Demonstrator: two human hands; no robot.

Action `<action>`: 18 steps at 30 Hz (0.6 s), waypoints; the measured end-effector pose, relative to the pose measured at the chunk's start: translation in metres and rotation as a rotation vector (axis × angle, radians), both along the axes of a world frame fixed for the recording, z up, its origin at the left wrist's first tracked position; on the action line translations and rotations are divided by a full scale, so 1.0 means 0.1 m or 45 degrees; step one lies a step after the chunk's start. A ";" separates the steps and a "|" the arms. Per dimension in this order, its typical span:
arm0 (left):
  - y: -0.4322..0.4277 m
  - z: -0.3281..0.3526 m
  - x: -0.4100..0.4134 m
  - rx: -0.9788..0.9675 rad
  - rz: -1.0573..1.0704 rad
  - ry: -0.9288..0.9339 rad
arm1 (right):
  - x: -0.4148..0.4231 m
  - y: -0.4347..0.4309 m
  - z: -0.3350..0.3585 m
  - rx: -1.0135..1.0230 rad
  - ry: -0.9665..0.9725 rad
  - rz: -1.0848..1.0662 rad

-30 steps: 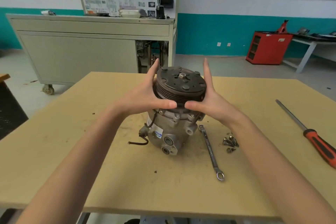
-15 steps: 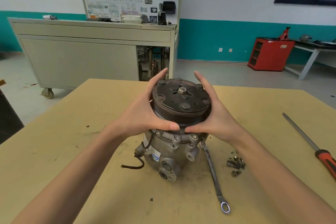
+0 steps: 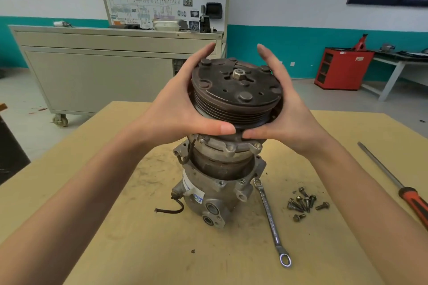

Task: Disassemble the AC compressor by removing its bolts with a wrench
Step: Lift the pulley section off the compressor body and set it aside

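Head view showed the table (image 3: 139, 250) bearing the AC compressor (image 3: 215, 194) upright, its housing directly beneath the fingers (image 3: 199, 58); cast metal, judged heavy, rigid and greasy; left hand (image 3: 176, 113) and right hand (image 3: 294, 120) clasped the ribbed pulley (image 3: 236, 97), the surest hold, fingers and thumbs wrapped round it; wrench (image 3: 271, 220) and bolts (image 3: 303, 201) lay below the right thumb.

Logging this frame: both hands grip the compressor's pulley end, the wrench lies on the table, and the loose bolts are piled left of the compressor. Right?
Not quite: the head view shows the loose bolts piled right of the compressor, just beyond the wrench. The rest stands: the left hand and right hand grip the pulley end, and the wrench lies on the table.
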State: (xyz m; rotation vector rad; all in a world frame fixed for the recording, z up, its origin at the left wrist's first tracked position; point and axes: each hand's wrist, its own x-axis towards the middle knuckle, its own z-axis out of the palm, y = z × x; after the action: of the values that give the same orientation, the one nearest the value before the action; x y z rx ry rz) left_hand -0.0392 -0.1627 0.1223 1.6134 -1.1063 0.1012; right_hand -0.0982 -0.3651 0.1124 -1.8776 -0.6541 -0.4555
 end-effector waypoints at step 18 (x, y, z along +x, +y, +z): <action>1.02 0.16 0.05 -0.331 0.584 -0.021 | 0.88 1.00 0.92 -0.647 0.083 0.395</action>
State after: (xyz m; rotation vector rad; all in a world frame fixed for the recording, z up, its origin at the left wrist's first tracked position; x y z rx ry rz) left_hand -0.0341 -0.0612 0.1379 1.6018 -0.6842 0.5384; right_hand -0.0100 -0.2652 0.2046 -2.1972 -1.0710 -0.0208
